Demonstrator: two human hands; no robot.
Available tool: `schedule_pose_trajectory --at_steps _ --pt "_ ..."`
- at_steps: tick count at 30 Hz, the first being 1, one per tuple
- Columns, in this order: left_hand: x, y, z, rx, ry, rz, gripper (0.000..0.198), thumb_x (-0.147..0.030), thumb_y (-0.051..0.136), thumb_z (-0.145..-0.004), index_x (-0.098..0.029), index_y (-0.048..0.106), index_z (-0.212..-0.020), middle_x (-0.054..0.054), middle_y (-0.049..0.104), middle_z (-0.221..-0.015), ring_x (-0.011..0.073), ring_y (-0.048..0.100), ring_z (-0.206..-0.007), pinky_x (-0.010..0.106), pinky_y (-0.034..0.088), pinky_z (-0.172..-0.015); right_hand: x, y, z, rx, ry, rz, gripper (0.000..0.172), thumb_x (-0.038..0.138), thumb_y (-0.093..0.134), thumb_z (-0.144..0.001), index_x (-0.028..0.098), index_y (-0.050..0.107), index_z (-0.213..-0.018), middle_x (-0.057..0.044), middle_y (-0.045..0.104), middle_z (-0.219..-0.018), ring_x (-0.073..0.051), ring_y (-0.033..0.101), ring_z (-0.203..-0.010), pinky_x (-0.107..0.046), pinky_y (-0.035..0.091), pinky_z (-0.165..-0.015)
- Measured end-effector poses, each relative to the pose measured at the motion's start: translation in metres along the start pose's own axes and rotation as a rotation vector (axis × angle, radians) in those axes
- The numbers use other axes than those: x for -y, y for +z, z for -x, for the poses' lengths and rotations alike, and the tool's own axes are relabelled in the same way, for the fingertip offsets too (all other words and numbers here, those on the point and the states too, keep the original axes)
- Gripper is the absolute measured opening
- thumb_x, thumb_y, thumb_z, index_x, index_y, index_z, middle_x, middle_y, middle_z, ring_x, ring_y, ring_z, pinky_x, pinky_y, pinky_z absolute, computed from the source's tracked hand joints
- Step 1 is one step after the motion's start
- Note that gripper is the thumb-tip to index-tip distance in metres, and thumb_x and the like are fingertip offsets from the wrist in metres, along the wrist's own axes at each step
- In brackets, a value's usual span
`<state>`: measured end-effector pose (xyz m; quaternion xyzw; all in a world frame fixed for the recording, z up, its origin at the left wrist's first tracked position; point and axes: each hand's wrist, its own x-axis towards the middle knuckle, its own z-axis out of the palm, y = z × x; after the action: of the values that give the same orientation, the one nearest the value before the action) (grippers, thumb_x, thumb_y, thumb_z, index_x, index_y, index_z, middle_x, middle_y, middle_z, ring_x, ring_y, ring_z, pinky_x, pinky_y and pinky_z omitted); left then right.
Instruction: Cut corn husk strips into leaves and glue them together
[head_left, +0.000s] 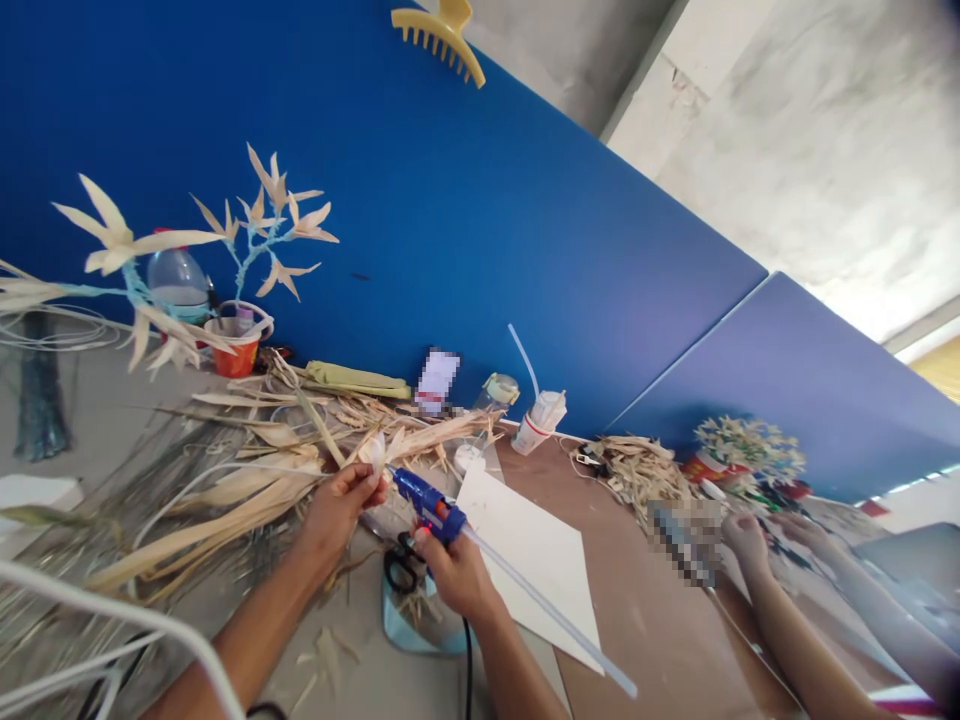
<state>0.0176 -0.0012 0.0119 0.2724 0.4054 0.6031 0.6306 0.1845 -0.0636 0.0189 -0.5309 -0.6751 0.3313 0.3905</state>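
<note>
My left hand (pixel 343 505) pinches a small pale husk petal (pixel 373 450) between thumb and fingers. In my right hand (pixel 456 568) is a blue glue gun (pixel 424 500), its nozzle close to the petal. A long clear glue stick (pixel 555 612) sticks out of the gun's rear end. Black-handled scissors (pixel 401 568) lie just below the gun, over a light blue tray (pixel 427 638). Dry corn husks (pixel 217 520) spread out to the left of my left hand.
Husk flowers on blue stems (pixel 259 240) stand in a red cup (pixel 236 355) at the back left. White board (pixel 525 560) lies right of the gun. A white cup (pixel 538 425) stands by the blue partition (pixel 450 220). Another person's hands (pixel 746 545) are at right.
</note>
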Motion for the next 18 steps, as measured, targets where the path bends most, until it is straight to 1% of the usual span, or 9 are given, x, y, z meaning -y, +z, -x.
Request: schedule_pose_trajectory --at_steps 3,5,9,13,16,18 --pt "0.0012 0.0 -0.0003 0.005 -0.005 -0.009 0.052 -0.047 0.09 -0.032 -0.015 0.065 -0.065 -0.002 0.067 -0.057 0.0105 0.057 -0.052 0.023 0.047 -0.057 -0.0023 0.0 -0.0003 -0.028 0.037 0.036 0.025 0.037 0.049 -0.085 0.017 0.064 -0.083 -0.003 0.059 -0.072 -0.016 0.052 -0.066 -0.026 0.044 -0.061" --pt "0.0021 -0.0006 -0.0005 0.012 -0.005 -0.017 0.052 -0.047 0.089 -0.032 -0.016 0.065 -0.066 -0.001 0.067 -0.058 0.011 0.057 -0.052 0.023 0.047 -0.057 -0.003 -0.0002 -0.0001 -0.042 0.031 0.059 0.026 0.038 0.05 -0.085 0.017 0.065 -0.084 -0.004 0.06 -0.075 -0.017 0.053 -0.069 -0.027 0.045 -0.063" --pt "0.0021 -0.0006 0.0004 0.018 0.008 -0.038 0.05 -0.047 0.089 -0.036 -0.016 0.066 -0.067 -0.001 0.068 -0.059 0.0115 0.057 -0.053 0.024 0.047 -0.058 -0.0024 -0.0003 0.0004 -0.049 0.022 0.097 0.024 0.038 0.05 -0.086 0.018 0.064 -0.08 -0.003 0.059 -0.071 -0.018 0.053 -0.067 -0.028 0.044 -0.063" --pt "0.001 0.0005 0.0003 -0.002 0.015 -0.049 0.051 -0.047 0.089 -0.034 -0.016 0.065 -0.067 -0.001 0.066 -0.058 0.012 0.057 -0.052 0.025 0.047 -0.058 0.0014 -0.0005 0.0003 -0.045 -0.015 0.109 0.022 0.036 0.051 -0.087 0.021 0.062 -0.076 -0.002 0.057 -0.069 -0.018 0.052 -0.066 -0.029 0.043 -0.063" --pt "0.0022 -0.0002 -0.0014 -0.009 0.026 -0.051 0.051 -0.047 0.088 -0.035 -0.016 0.065 -0.068 -0.001 0.065 -0.058 0.0126 0.057 -0.052 0.026 0.048 -0.058 0.0053 -0.0007 0.0013 -0.039 -0.044 0.101 0.021 0.035 0.051 -0.087 0.022 0.062 -0.075 -0.001 0.056 -0.068 -0.018 0.051 -0.064 -0.029 0.042 -0.062" --pt "0.0039 -0.0016 -0.0029 -0.003 0.034 -0.05 0.049 -0.046 0.088 -0.037 -0.016 0.065 -0.069 -0.002 0.065 -0.059 0.0122 0.057 -0.052 0.026 0.048 -0.058 0.0067 -0.0004 0.0023 -0.035 -0.036 0.108 0.021 0.035 0.051 -0.086 0.021 0.061 -0.074 -0.002 0.055 -0.066 -0.017 0.05 -0.063 -0.028 0.041 -0.06"
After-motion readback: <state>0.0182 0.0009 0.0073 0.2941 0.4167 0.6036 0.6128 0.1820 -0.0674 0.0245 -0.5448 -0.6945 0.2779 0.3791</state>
